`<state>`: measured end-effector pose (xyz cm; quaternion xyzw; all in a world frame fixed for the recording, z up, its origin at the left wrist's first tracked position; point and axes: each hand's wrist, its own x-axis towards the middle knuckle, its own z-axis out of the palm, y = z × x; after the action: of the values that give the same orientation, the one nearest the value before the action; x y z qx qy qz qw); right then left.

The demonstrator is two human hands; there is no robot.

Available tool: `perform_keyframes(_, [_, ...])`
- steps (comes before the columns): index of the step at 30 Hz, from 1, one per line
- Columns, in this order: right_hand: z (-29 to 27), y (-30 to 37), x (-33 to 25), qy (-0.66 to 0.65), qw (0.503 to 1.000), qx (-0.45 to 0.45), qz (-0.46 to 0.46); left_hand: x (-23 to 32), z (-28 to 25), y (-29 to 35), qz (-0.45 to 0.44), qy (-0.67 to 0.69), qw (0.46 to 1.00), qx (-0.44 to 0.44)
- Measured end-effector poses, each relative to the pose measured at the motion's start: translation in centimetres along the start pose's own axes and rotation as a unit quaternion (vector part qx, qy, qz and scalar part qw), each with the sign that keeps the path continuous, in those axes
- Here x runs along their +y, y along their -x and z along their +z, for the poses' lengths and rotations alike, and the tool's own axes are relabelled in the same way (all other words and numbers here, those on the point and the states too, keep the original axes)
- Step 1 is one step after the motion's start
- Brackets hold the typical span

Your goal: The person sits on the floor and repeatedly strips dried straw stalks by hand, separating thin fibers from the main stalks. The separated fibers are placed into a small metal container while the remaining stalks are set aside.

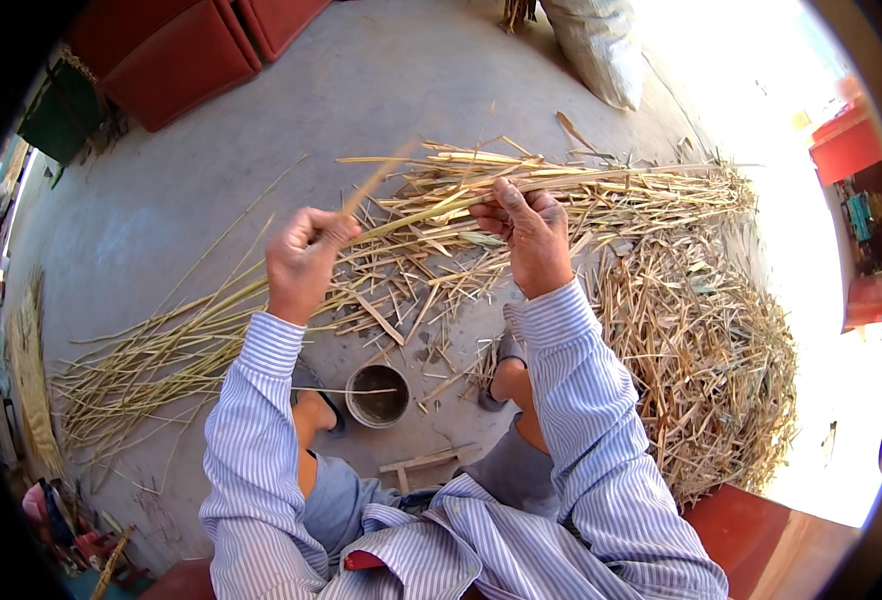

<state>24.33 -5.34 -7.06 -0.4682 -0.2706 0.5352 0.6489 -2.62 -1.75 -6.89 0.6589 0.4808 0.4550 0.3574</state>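
Note:
My left hand [306, 258] is closed, pinching a dry tan leaf strip [375, 180] that sticks up and is blurred by motion. My right hand [531, 235] has its thumb and fingers pressed on a long yellow-green stalk [411, 217], which slants down leftward to beside my left hand. Whether the left fingers also touch that stalk is hard to tell. Beneath and behind both hands lies a heap of straw stalks [651, 195], with short broken pieces scattered on the floor. To the left, long thin peeled-looking stalks [146, 385] spread out in a loose bundle.
Between my feet stands a round bowl [379, 396] of murky liquid, a thin stalk across its rim. A big pile of dry husks [711, 370] lies at my right. Red armchairs [176, 60] and a whitish sack [596, 50] stand far off. A wooden piece [429, 459] lies near me.

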Motion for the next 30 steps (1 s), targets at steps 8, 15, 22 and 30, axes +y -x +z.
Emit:
perform_keyframes(8, [-0.8, -0.2, 0.2, 0.018, 0.999, 0.013, 0.044, 1.2, -1.6, -3.1, 0.309, -0.501, 0.803, 0.099])
perform_keyframes(15, [-0.9, -0.3, 0.0, -0.023, 0.998, -0.036, 0.041, 2.0, 2.6, 0.1, 0.162, -0.258, 0.942, -0.139])
perform_keyframes(22, [-1.0, -0.5, 0.4, -0.014, 0.999, 0.008, 0.042, 3.6, 2.3, 0.8, 0.254, -0.357, 0.894, -0.092])
perform_keyframes(30, [-0.9, -0.7, 1.4, -0.05, 0.997, 0.053, 0.039, 1.8, -0.8, 0.9, 0.248, -0.449, 0.856, -0.073])
